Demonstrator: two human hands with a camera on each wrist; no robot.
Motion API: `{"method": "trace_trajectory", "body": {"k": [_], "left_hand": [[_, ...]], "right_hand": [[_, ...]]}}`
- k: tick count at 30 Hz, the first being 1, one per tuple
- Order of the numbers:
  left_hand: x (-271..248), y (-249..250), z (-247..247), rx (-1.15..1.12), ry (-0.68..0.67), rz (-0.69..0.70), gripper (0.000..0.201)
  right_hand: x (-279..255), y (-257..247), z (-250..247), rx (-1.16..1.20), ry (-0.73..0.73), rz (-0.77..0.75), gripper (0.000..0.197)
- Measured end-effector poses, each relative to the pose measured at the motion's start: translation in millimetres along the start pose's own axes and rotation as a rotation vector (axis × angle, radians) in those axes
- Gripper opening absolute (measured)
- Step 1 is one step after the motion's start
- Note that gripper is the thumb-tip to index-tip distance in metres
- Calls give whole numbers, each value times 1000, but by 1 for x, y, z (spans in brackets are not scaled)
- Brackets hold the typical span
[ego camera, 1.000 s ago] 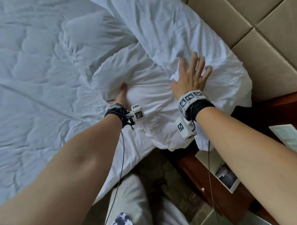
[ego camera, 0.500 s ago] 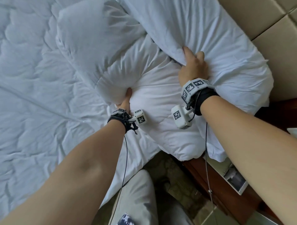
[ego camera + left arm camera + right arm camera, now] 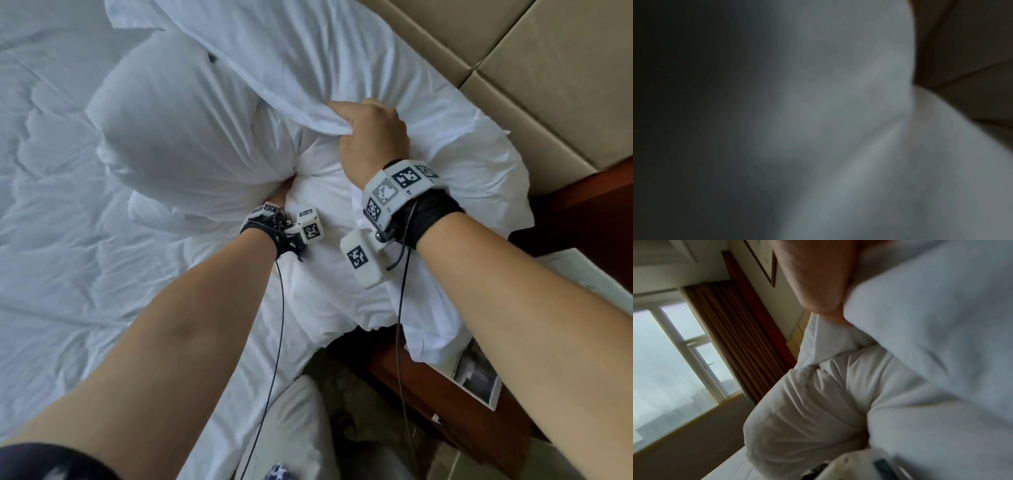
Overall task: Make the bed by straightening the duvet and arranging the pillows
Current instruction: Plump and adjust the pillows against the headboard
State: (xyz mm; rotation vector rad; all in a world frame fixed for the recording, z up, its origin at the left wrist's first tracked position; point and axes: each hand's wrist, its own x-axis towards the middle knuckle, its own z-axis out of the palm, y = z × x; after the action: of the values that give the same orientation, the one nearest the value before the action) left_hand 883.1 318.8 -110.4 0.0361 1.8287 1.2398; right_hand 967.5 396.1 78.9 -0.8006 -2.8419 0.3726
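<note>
Two white pillows lie at the head of the bed. My right hand (image 3: 370, 133) clenches a fold of the back pillow (image 3: 342, 58), which lies along the headboard; in the right wrist view the heel of that hand (image 3: 818, 280) presses into white cloth. My left hand (image 3: 281, 196) is sunk into the front pillow (image 3: 191, 137), gripping it where the creases bunch; its fingers are hidden. That pillow stands puffed up (image 3: 807, 402). The left wrist view shows only blurred white fabric (image 3: 838, 113). The quilted white duvet (image 3: 68, 257) covers the bed on the left.
A padded beige headboard (image 3: 548, 85) runs along the upper right. A dark wooden nightstand (image 3: 445, 404) with a booklet (image 3: 476, 377) stands at the lower right, close to the bed's edge. My leg (image 3: 291, 428) is between them. A window (image 3: 663, 361) and brown curtain (image 3: 731, 337) are beyond the bed.
My right hand went from lying flat on the back pillow to clenching a fold of it. My left hand pushed the front pillow up, so it now stands taller and fuller.
</note>
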Motion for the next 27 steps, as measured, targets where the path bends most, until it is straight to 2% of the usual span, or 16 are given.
{"method": "trace_trajectory", "body": {"k": [2, 5, 7, 8, 10, 12, 14, 15, 17, 19, 21, 24, 25, 27], "left_hand": [[-5, -3, -9, 87, 39, 78, 58], [-4, -37, -15, 105, 43, 8, 64], [-13, -55, -24, -230, 31, -88, 63], [-12, -59, -27, -346, 28, -135, 64], [-3, -68, -41, -379, 71, -230, 83], [4, -77, -59, -331, 104, -247, 72], [-7, -80, -80, -309, 178, -256, 72], [-29, -73, -88, -388, 263, -276, 79], [-34, -82, -104, -534, 425, -237, 105], [-51, -78, -115, -602, 529, -170, 133], [-53, -75, -130, -684, 582, -81, 147], [-42, -76, -152, -979, 597, -47, 144], [-39, -76, -158, -997, 591, -51, 136], [-32, -74, -167, -923, 628, -64, 122]], "right_hand": [[-1, 4, 4, -45, -77, -1, 59], [-7, 5, 21, -90, -169, -24, 61], [-11, 1, 35, -103, -188, -52, 60], [-11, -1, 40, -110, -179, -58, 58], [-12, -9, 50, -141, -150, -78, 58], [-11, -20, 56, -200, -101, -126, 60], [-8, -30, 62, -245, -48, -164, 63], [-4, -36, 64, -250, -26, -183, 66], [7, -45, 68, -245, -10, -210, 75], [19, -53, 72, -247, -33, -214, 86], [34, -64, 74, -254, -78, -183, 94], [57, -85, 80, -294, -184, -65, 100], [64, -92, 83, -310, -201, -26, 96], [75, -98, 90, -319, -163, 8, 74]]}}
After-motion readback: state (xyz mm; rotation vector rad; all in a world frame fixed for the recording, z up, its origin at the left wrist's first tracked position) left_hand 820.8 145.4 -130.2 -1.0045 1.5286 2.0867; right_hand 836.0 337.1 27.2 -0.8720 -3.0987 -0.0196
